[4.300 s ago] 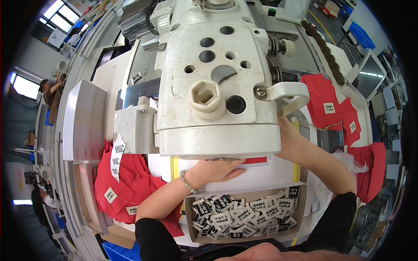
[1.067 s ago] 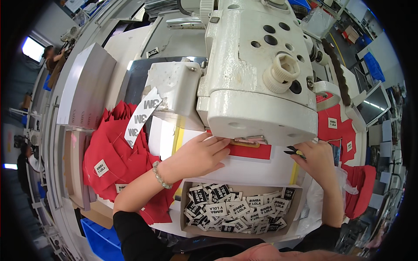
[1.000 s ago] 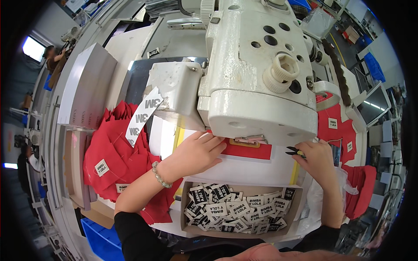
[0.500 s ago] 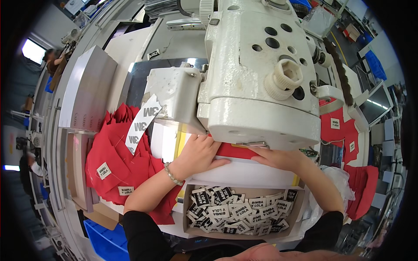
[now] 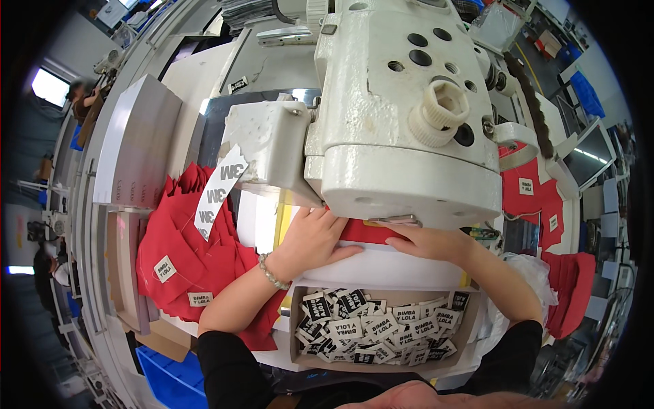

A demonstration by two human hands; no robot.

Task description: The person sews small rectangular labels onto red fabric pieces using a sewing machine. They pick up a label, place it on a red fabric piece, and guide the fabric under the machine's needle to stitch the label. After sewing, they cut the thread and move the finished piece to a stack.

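A piece of red fabric (image 5: pixel 371 232) lies on the white bed under the head of a white industrial sewing machine (image 5: pixel 409 177). My left hand (image 5: pixel 315 237) rests flat at the fabric's left end, fingers stretched forward and thumb pointing right. At the right end, my right hand (image 5: pixel 430 243) lies on the fabric with its thumb out to the left; the machine head partly covers its fingers. The needle area is hidden from above. Just in front of both wrists, a shallow cardboard box (image 5: pixel 381 365) holds many small black-and-white labels (image 5: pixel 381 328).
Left of my forearm is a pile of red fabric pieces (image 5: pixel 184 249) bearing sewn labels. Behind it stands a tall white box (image 5: pixel 136 143). More red pieces (image 5: pixel 535 184) and a clear plastic bag (image 5: pixel 524 283) lie right. A blue crate (image 5: pixel 170 378) sits lower left.
The view has shifted slightly. My right thumb has moved a little up and left along the fabric's near edge. My left hand stays in nearly the same pose.
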